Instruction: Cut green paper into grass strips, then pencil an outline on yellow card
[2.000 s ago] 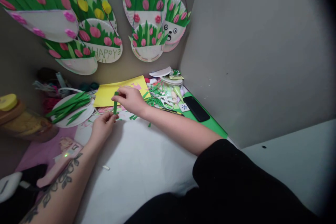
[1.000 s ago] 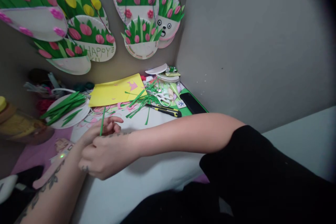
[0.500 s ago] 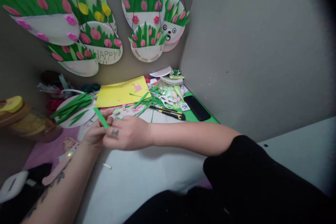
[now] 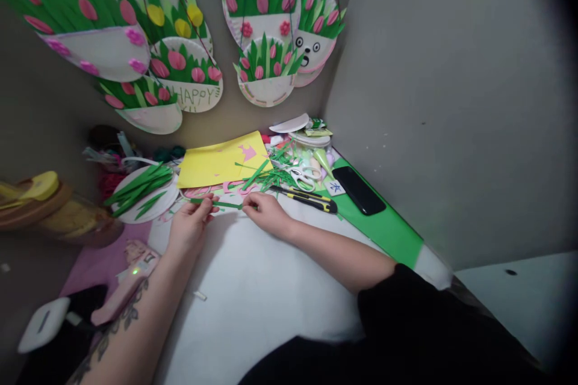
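A narrow green paper strip (image 4: 227, 204) stretches sideways between my two hands, over the near edge of the craft scraps. My left hand (image 4: 195, 216) pinches its left part between thumb and fingers. At its right end, the fingers of my right hand (image 4: 266, 212) are closed on it. Behind my left hand, cut green paper leaves (image 4: 143, 185) lie on a white paper plate (image 4: 168, 200). A yellow paper sheet (image 4: 212, 159) lies just beyond the strip. Black-and-yellow box cutters (image 4: 311, 200) rest to the right of my right hand.
White scissors (image 4: 303, 179) lie among green scraps (image 4: 282, 175). A black phone (image 4: 359, 190) rests at the right. A pink glue gun (image 4: 120, 295) with a green light lies by my left forearm. Plate baskets with paper tulips (image 4: 266, 87) hang on the wall. A jar (image 4: 67, 216) stands left.
My hands were together, with the right over the left and the green strip pointing up. Now they are apart, the right hand further right, and the strip lies level between them.
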Tool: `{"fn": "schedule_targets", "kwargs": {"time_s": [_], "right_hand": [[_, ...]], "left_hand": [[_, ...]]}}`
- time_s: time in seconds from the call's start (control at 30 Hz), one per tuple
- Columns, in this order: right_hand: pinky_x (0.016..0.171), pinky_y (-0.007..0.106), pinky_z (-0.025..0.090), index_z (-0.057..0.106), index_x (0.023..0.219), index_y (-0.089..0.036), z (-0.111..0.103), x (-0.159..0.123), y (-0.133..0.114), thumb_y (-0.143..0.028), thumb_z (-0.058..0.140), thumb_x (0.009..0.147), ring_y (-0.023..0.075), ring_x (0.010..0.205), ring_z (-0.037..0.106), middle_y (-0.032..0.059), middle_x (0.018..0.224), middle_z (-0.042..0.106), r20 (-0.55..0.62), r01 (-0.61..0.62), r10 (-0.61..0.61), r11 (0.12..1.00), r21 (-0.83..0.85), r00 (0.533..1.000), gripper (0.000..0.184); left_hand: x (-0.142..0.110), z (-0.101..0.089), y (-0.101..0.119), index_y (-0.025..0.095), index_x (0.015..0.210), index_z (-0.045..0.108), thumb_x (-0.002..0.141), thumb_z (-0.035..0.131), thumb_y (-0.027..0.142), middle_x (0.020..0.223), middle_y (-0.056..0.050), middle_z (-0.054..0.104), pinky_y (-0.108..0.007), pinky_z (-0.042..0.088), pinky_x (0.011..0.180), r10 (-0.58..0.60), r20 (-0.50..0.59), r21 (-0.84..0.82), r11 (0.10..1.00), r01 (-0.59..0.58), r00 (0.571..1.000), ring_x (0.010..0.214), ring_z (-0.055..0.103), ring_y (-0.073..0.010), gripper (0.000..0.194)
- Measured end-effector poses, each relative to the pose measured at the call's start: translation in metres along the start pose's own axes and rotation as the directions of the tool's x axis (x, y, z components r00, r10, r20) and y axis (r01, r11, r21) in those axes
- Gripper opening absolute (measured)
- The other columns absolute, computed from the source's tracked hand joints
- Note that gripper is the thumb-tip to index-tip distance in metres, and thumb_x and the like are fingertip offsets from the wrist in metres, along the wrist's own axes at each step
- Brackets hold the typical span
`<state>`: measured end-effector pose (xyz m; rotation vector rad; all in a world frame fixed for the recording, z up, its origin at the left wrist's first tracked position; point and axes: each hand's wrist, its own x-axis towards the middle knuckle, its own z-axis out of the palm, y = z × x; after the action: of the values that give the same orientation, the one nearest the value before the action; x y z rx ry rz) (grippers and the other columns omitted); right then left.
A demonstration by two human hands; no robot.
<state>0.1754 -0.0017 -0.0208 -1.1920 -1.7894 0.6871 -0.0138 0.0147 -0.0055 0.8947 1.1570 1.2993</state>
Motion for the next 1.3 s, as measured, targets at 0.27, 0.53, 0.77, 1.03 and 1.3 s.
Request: {"fn": "schedule_targets", "kwargs": {"time_s": [0.27,0.53,0.77,1.03,1.3], "right_hand": [[0.061,0.022,0.039,0.055,0.069,-0.018,-0.002,0.0,0.008,-0.021,0.054,0.073,0.0119,0.063,0.051,-0.003,0.066,0.055,-0.011,-0.217,0.227,0.943,0.251,0.974,0.005],[0.059,0.021,0.038,0.057,0.072,-0.017,-0.012,-0.002,-0.016,-0.02,0.052,0.079,0.0117,0.064,0.051,-0.0017,0.067,0.057,0.138,-0.11,0.104,0.993,0.036,0.985,0.01],[0.071,0.03,0.041,0.065,0.087,-0.016,-0.121,0.024,-0.004,-0.025,0.045,0.087,0.0242,0.09,0.06,0.0135,0.095,0.066,-0.041,-0.244,0.373,0.517,-0.82,0.927,0.022],[0.073,0.035,0.045,0.057,0.113,-0.015,-0.128,0.027,0.043,-0.033,0.058,0.081,0.0302,0.103,0.059,0.018,0.111,0.061,-0.002,-0.218,0.574,0.308,-0.926,0.819,0.036],[0.073,0.033,0.047,0.063,0.106,-0.012,-0.132,0.03,0.034,-0.029,0.057,0.082,0.0278,0.099,0.062,0.0193,0.11,0.062,-0.048,-0.24,0.562,0.273,-0.932,0.826,0.03]], "left_hand": [[0.0,0.0,0.009,0.019,0.086,0.066,0.054,0.082,0.034,0.081,0.001,0.066,-0.015,0.036,0.047,0.079,-0.133,-0.073,0.993,-0.089,0.988,0.059,0.054,-0.0062,0.039],[-0.021,0.019,-0.017,0.013,0.075,0.072,0.056,0.081,0.042,0.059,0.001,0.061,-0.02,0.03,0.045,-0.082,-0.029,0.126,0.988,0.085,0.996,0.048,0.043,-0.0066,0.036],[-0.009,0.013,-0.007,0.011,0.07,0.065,0.055,0.085,0.025,0.056,0.004,0.055,-0.015,0.032,0.041,-0.272,-0.166,-0.228,0.946,0.231,0.948,0.049,0.05,-0.005,0.028],[-0.009,0.011,-0.011,0.013,0.078,0.067,0.067,0.077,0.013,0.062,0.002,0.058,-0.012,0.036,0.039,-0.306,-0.166,-0.325,0.914,0.241,0.937,0.048,0.052,-0.0035,0.015],[-0.009,0.013,-0.006,0.013,0.075,0.064,0.074,0.071,0.01,0.063,0.003,0.058,-0.01,0.036,0.037,-0.324,-0.147,-0.343,0.903,0.259,0.935,0.047,0.052,-0.0024,0.008]]}}
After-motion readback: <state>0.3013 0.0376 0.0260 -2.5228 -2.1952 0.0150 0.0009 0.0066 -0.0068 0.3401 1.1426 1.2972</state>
